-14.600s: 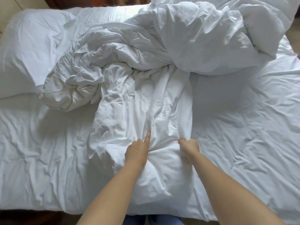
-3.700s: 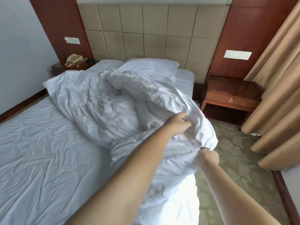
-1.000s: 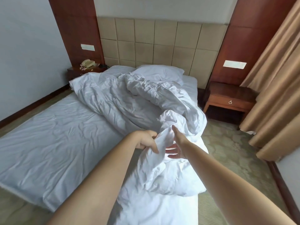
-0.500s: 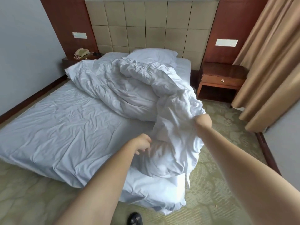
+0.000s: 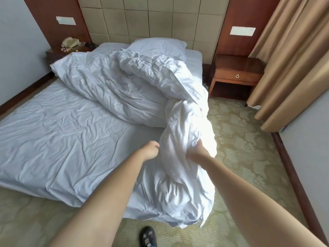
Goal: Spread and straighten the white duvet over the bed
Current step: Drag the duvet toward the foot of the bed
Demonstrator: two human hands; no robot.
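right hand [image 5: 196,154]: arm stretched out, fingers dug into a bunched duvet [image 5: 135,90] fold, gripping it
left hand [image 5: 151,148]: fingers curled at the fold's left side; grip itself hidden, cannot tell
duvet: heaped across the bed [image 5: 53,136] top, one end hanging over the near right corner
around: pillow [image 5: 158,46], nightstand [image 5: 236,73], curtain [image 5: 292,65], phone [image 5: 70,42], shoe [image 5: 147,236]

— What stood by the padded beige headboard [image 5: 151,18]?

— A brown wooden nightstand with one drawer [image 5: 237,72] sat on the right, beside long tan curtains [image 5: 292,56]. On the left, a beige telephone [image 5: 70,42] rested on a darker bedside table [image 5: 58,51].

— And the walls and floor?

— Two white rectangular wall plates [image 5: 242,30] were fixed to reddish wood panels. A pale green patterned carpet [image 5: 245,145] covered the floor, with a black shoe [image 5: 147,236] on it.
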